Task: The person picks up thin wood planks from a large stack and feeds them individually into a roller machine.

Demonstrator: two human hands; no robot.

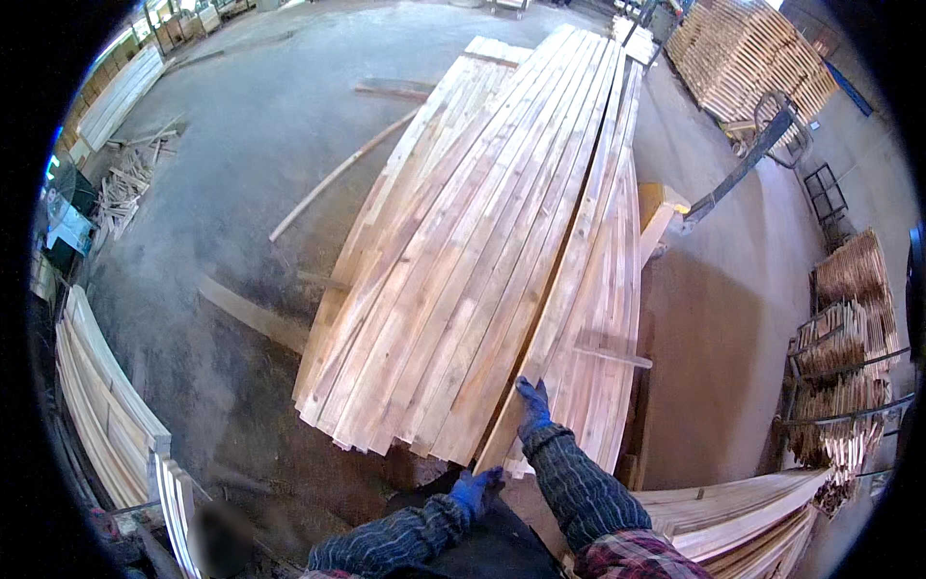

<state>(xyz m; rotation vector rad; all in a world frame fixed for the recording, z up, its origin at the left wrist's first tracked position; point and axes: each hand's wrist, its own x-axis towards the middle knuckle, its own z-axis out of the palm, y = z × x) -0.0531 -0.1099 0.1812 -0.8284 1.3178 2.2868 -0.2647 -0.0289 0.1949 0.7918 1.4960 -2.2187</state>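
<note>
Blue gloves cover both hands, below striped dark sleeves. A long wooden board runs away from me on the right part of a wide stack of boards, with a dark gap along its left side. My right hand is closed on this board's right edge, a short way from its near end. At the near end itself, my left hand grips the board low down, its fingers partly hidden. A short wooden strip lies crosswise over the lower boards to the right.
A yellow-ended beam and a dark metal arm stand right of the stack. More boards lie near my right and at left. A loose stick leans left of the stack. Stacked lumber stands far right.
</note>
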